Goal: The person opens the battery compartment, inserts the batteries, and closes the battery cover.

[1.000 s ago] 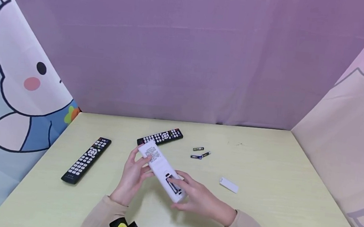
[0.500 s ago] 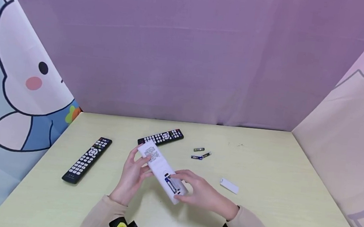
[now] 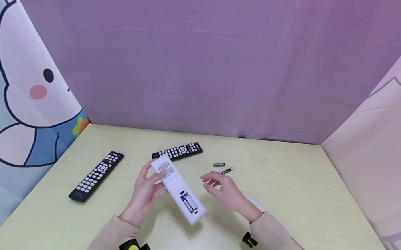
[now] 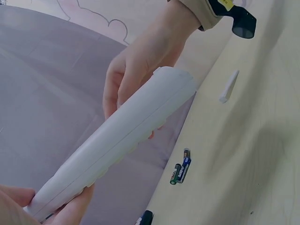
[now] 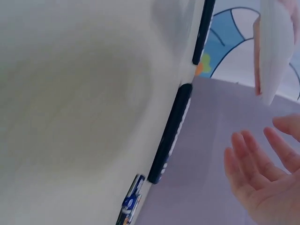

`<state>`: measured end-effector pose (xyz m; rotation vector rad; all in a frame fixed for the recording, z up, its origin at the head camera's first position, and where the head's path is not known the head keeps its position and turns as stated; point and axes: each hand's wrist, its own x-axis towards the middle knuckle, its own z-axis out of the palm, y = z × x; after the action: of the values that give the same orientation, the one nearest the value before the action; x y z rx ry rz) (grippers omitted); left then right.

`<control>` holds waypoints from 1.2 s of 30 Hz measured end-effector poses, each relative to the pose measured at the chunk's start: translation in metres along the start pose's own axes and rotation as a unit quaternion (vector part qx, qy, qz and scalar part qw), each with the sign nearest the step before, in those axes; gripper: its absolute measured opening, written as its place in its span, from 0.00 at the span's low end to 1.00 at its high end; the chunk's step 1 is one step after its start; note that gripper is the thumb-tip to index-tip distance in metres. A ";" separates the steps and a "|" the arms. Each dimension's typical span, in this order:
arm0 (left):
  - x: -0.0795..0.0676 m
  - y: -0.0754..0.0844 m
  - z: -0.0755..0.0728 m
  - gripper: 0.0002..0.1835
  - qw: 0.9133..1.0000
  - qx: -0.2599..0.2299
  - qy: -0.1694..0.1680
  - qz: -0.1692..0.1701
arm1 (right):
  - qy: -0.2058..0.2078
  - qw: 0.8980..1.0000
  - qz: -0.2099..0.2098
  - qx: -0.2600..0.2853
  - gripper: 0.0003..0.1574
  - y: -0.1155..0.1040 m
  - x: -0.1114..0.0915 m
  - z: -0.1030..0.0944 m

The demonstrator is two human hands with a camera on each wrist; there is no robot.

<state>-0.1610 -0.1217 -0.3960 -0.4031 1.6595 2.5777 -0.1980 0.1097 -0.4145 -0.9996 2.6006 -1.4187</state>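
My left hand (image 3: pixel 144 194) grips a white remote control (image 3: pixel 177 181) by its upper end, its back turned up. Inside its uncovered battery compartment lies a blue-and-silver battery (image 3: pixel 188 202); whether a second one sits beside it I cannot tell. To the right of the remote, apart from it, hovers my right hand (image 3: pixel 228 191), fingers loosely bent around nothing. In the right wrist view its fingers (image 5: pixel 255 164) are spread. Behind it on the table are loose batteries (image 3: pixel 219 164), one largely hidden by the hand. The white battery cover (image 3: pixel 255 203) shows partly behind the right wrist.
A black remote control (image 3: pixel 97 176) lies at the left of the pale wooden table (image 3: pixel 295 230). Another black remote (image 3: pixel 180 150) lies farther back, its end near the white one. A purple cloth wall (image 3: pixel 206 61) stands behind, with printed cloth panels on both sides.
My right hand has let go of the remote and its compartment, moving up and right. Blue shows on the battery in the slot. My left hand holds the remote nearly still.
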 end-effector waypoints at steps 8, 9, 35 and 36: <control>-0.001 0.000 0.000 0.31 1.000 0.002 0.001 -0.001 | 0.001 0.999 0.043 -0.010 0.14 0.018 0.013 -0.007; 0.000 0.000 0.000 0.31 1.000 0.002 0.001 -0.001 | 0.002 0.999 0.048 -0.014 0.14 0.020 0.014 -0.007; 0.000 -0.002 -0.001 0.30 1.000 0.001 0.006 -0.007 | 0.014 0.987 0.152 -0.045 0.20 0.062 0.035 -0.015; 0.000 -0.002 -0.001 0.30 1.000 0.001 0.006 -0.007 | 0.012 0.987 0.157 -0.045 0.20 0.063 0.035 -0.016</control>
<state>-0.1605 -0.1221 -0.3980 -0.4297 1.6568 2.5681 -0.2640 0.1268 -0.4437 -0.5461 2.7068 -1.2557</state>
